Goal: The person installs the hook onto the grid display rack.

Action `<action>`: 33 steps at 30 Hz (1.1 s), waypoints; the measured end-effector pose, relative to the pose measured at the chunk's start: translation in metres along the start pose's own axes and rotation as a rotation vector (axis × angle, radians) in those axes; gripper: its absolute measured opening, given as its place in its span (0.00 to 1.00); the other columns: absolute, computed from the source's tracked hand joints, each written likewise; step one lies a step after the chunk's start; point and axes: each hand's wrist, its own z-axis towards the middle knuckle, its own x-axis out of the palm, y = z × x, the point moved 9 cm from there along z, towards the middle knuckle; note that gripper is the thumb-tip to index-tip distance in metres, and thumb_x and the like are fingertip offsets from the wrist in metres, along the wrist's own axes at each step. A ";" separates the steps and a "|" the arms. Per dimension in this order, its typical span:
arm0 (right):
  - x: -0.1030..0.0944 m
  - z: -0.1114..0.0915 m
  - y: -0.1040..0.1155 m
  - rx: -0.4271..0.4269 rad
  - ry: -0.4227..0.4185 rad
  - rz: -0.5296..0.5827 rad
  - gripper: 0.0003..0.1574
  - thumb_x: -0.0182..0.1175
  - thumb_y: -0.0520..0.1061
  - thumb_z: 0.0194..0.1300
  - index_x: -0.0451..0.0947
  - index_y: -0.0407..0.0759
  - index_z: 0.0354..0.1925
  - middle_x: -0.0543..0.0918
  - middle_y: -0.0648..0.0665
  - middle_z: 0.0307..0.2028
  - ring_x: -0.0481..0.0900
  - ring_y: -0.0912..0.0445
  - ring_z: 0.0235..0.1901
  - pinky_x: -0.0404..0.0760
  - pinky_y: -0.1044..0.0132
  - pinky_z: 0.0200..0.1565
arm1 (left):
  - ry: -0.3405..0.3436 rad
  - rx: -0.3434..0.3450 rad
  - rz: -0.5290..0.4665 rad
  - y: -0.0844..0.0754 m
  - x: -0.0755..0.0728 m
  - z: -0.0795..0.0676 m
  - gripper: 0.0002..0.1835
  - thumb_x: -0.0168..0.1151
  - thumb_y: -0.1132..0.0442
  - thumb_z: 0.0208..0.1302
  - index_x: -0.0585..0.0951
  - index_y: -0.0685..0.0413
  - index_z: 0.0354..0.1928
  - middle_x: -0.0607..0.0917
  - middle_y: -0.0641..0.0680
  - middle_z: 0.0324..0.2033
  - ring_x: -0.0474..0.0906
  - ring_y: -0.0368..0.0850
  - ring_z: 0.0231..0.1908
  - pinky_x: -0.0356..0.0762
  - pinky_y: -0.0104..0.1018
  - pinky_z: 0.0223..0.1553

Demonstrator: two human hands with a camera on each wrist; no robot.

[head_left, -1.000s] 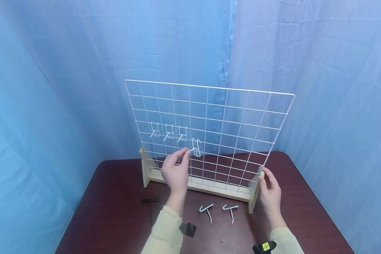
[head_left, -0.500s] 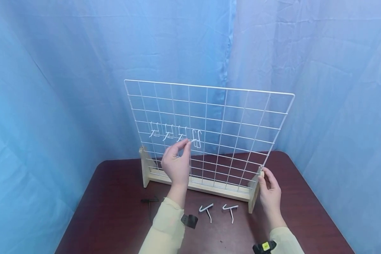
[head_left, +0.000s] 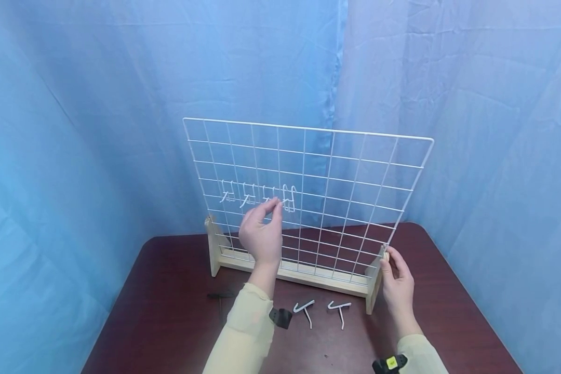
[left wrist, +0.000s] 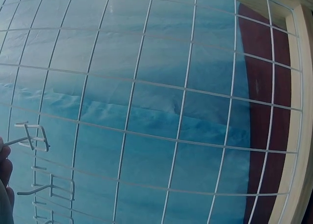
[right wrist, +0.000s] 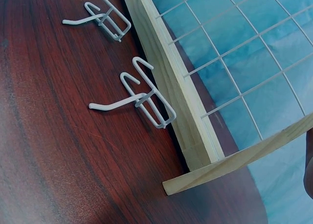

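My left hand (head_left: 262,234) pinches the arm of a white wire hook (head_left: 289,202) against the front of a white wire grid panel (head_left: 308,129). Its two bent prongs are up near a crossbar; whether they catch it cannot be told. To its left hang several like hooks (head_left: 248,199), the nearest partly hidden by my fingers. In the left wrist view the held hook (left wrist: 36,142) sits beside a hung hook (left wrist: 35,190). My right hand (head_left: 399,283) grips the wooden end post (head_left: 375,280) of the panel's stand, thumb in front.
Two more white hooks (head_left: 304,309) (right wrist: 151,98) lie on the dark red table (head_left: 168,311) before the stand's wooden base rail (head_left: 318,280). A dark T-shaped item (head_left: 219,295) lies left, partly behind my left sleeve. Blue curtains (head_left: 121,104) surround the table.
My left hand has raised the hook along the panel, from below the hung hooks' row to about level with it. My right hand has stayed on the end post.
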 end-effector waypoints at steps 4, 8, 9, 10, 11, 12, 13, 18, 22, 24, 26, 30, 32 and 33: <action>0.000 0.000 0.000 -0.004 0.000 -0.005 0.21 0.55 0.29 0.70 0.71 0.26 0.60 0.79 0.49 0.53 0.75 0.70 0.49 0.72 0.82 0.50 | -0.011 0.007 0.031 0.000 0.001 0.000 0.05 0.77 0.66 0.50 0.90 0.52 0.30 0.89 0.47 0.29 0.84 0.43 0.31 0.79 0.37 0.36; 0.000 0.000 -0.001 -0.003 0.002 -0.002 0.21 0.55 0.30 0.70 0.71 0.26 0.60 0.79 0.51 0.52 0.75 0.70 0.49 0.72 0.82 0.51 | -0.026 0.037 0.066 -0.001 0.002 0.000 0.05 0.77 0.65 0.50 0.90 0.51 0.30 0.89 0.47 0.28 0.85 0.44 0.31 0.79 0.38 0.34; 0.000 0.000 -0.001 -0.002 0.001 -0.003 0.21 0.55 0.30 0.70 0.71 0.26 0.60 0.79 0.51 0.52 0.75 0.70 0.49 0.72 0.82 0.51 | -0.029 0.050 0.073 -0.002 0.002 0.000 0.05 0.77 0.66 0.50 0.90 0.51 0.30 0.89 0.47 0.28 0.85 0.44 0.31 0.79 0.38 0.34; 0.000 0.000 -0.001 -0.002 0.001 -0.003 0.21 0.56 0.30 0.70 0.71 0.26 0.60 0.79 0.52 0.52 0.75 0.70 0.49 0.72 0.82 0.51 | -0.031 0.066 0.085 -0.004 0.002 0.000 0.05 0.77 0.65 0.50 0.90 0.51 0.29 0.89 0.47 0.28 0.85 0.44 0.30 0.79 0.38 0.33; 0.000 0.000 -0.001 -0.003 0.001 -0.005 0.21 0.56 0.30 0.70 0.71 0.26 0.60 0.79 0.52 0.52 0.75 0.70 0.49 0.72 0.82 0.50 | -0.033 0.085 0.096 -0.005 0.003 0.000 0.05 0.78 0.65 0.49 0.90 0.50 0.29 0.89 0.47 0.27 0.85 0.44 0.30 0.79 0.38 0.33; 0.000 0.000 -0.001 -0.004 0.001 -0.007 0.21 0.56 0.30 0.70 0.71 0.26 0.60 0.79 0.53 0.52 0.75 0.71 0.49 0.72 0.82 0.50 | -0.033 0.105 0.106 -0.007 0.003 0.000 0.05 0.78 0.65 0.49 0.90 0.50 0.29 0.89 0.47 0.27 0.85 0.44 0.30 0.79 0.38 0.32; 0.000 0.000 -0.001 -0.005 0.001 -0.009 0.21 0.56 0.30 0.70 0.71 0.26 0.60 0.79 0.53 0.52 0.75 0.71 0.49 0.72 0.82 0.50 | -0.034 0.129 0.118 -0.009 0.004 0.000 0.05 0.78 0.65 0.49 0.90 0.50 0.29 0.89 0.47 0.27 0.85 0.44 0.29 0.79 0.38 0.32; 0.000 0.000 0.000 -0.007 0.000 -0.005 0.21 0.55 0.29 0.70 0.71 0.25 0.60 0.78 0.55 0.52 0.75 0.71 0.49 0.72 0.82 0.50 | -0.032 0.221 0.160 -0.014 0.008 -0.002 0.06 0.79 0.66 0.47 0.90 0.49 0.28 0.89 0.46 0.25 0.84 0.44 0.27 0.79 0.38 0.29; 0.000 0.000 -0.001 -0.008 -0.001 -0.003 0.21 0.55 0.29 0.70 0.71 0.25 0.60 0.79 0.54 0.52 0.75 0.71 0.49 0.72 0.82 0.50 | -0.017 0.253 0.180 -0.015 0.010 -0.005 0.07 0.79 0.66 0.46 0.90 0.49 0.28 0.89 0.45 0.25 0.84 0.44 0.27 0.79 0.37 0.27; 0.000 0.000 -0.001 -0.009 0.001 -0.006 0.21 0.55 0.29 0.70 0.71 0.25 0.60 0.79 0.54 0.52 0.75 0.71 0.49 0.72 0.82 0.50 | -0.007 0.261 0.188 -0.015 0.011 -0.006 0.06 0.78 0.66 0.48 0.90 0.49 0.29 0.89 0.45 0.26 0.84 0.44 0.27 0.79 0.37 0.28; 0.000 0.000 -0.001 -0.009 0.002 -0.008 0.21 0.55 0.30 0.70 0.71 0.26 0.60 0.79 0.54 0.52 0.75 0.71 0.49 0.72 0.82 0.51 | 0.002 0.270 0.197 -0.016 0.011 -0.008 0.05 0.77 0.65 0.49 0.90 0.49 0.29 0.89 0.46 0.26 0.84 0.43 0.28 0.80 0.37 0.29; 0.001 0.000 -0.001 -0.006 0.003 -0.009 0.21 0.56 0.30 0.70 0.71 0.26 0.60 0.78 0.56 0.52 0.74 0.71 0.50 0.71 0.82 0.51 | 0.012 0.279 0.210 -0.016 0.012 -0.011 0.03 0.76 0.64 0.52 0.90 0.49 0.29 0.89 0.46 0.26 0.84 0.43 0.27 0.80 0.36 0.29; 0.001 0.000 -0.002 -0.003 0.004 -0.006 0.21 0.55 0.30 0.70 0.71 0.26 0.60 0.78 0.57 0.52 0.74 0.71 0.50 0.72 0.82 0.51 | 0.011 0.277 0.214 -0.015 0.011 -0.013 0.03 0.76 0.64 0.52 0.90 0.49 0.30 0.89 0.46 0.26 0.84 0.43 0.27 0.80 0.36 0.29; 0.001 0.000 -0.002 -0.001 0.005 -0.005 0.21 0.55 0.30 0.70 0.71 0.26 0.60 0.78 0.57 0.52 0.74 0.71 0.50 0.72 0.82 0.51 | 0.009 0.275 0.216 -0.014 0.011 -0.013 0.03 0.76 0.64 0.52 0.90 0.49 0.30 0.89 0.46 0.26 0.84 0.43 0.27 0.80 0.36 0.28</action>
